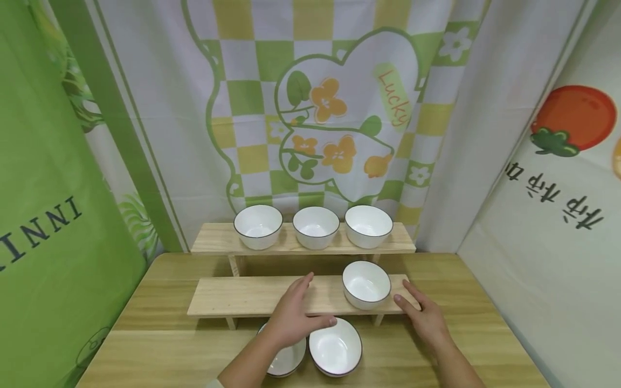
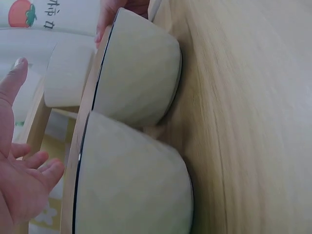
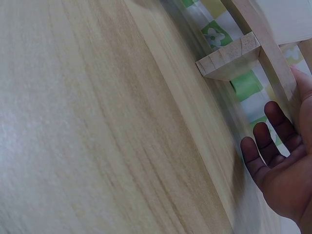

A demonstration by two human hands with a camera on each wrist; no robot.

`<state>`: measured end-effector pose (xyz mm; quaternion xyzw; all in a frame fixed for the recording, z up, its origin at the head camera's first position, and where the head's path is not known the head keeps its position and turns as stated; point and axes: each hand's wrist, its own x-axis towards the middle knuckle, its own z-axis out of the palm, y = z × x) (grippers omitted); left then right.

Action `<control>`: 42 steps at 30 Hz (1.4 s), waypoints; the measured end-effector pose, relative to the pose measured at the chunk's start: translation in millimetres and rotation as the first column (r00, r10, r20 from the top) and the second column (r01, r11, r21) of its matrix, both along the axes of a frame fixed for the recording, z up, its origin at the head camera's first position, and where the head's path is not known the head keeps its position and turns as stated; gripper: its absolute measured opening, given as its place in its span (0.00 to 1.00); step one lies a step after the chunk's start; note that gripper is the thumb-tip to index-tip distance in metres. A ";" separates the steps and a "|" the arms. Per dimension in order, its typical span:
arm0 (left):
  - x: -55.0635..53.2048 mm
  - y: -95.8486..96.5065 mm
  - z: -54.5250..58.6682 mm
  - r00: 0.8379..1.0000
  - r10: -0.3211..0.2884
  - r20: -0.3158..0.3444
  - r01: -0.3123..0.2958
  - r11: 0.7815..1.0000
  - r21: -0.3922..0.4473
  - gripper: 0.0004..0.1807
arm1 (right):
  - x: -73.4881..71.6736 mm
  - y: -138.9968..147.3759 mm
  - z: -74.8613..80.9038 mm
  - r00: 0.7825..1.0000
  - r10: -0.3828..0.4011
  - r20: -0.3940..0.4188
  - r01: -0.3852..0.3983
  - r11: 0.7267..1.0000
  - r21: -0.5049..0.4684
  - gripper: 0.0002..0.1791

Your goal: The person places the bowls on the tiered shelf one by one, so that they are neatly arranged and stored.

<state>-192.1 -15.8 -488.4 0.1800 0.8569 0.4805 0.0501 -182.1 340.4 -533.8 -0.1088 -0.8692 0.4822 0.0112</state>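
A white bowl [image 1: 366,285] with a thin dark rim stands toward the right end of the lower wooden shelf [image 1: 233,296]. My right hand [image 1: 429,320] is beside it at the shelf's right end, thumb and index finger spread over the wood and nothing in its grasp. In the right wrist view, the other fingers [image 3: 263,146] hang loosely bent beside the shelf. My left hand [image 1: 296,315] reaches over the front of the lower shelf with fingers extended, holding nothing. Below it, a left bowl [image 1: 288,360], partly hidden by that arm, and a right bowl [image 1: 336,347] stand on the table.
Three matching bowls, left [image 1: 259,226], middle [image 1: 316,228] and right [image 1: 368,226], line the raised back shelf [image 1: 204,240]. Both shelves stand on short wooden legs on the wood-grain table [image 1: 160,345]. Printed curtains [image 1: 262,97] enclose the back and sides.
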 end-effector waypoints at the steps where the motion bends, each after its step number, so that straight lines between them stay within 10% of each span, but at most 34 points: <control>1: 1.8 -3.8 -0.2 1.000 0.002 -0.002 -0.002 1.000 0.005 0.62 | 0.7 -0.3 -0.3 1.000 0.000 0.001 0.000 1.000 0.002 0.44; 22: 22.7 -65.3 -14.2 0.992 0.046 -0.117 -0.037 0.996 0.081 0.31 | 0.7 0.2 1.0 1.000 -0.011 0.014 0.012 1.000 -0.021 0.46; 42: 44.0 -105.7 -32.5 0.989 -0.013 -0.145 0.033 0.990 0.134 0.32 | 1.3 -1.4 0.2 0.999 -0.017 0.032 0.018 0.999 -0.036 0.47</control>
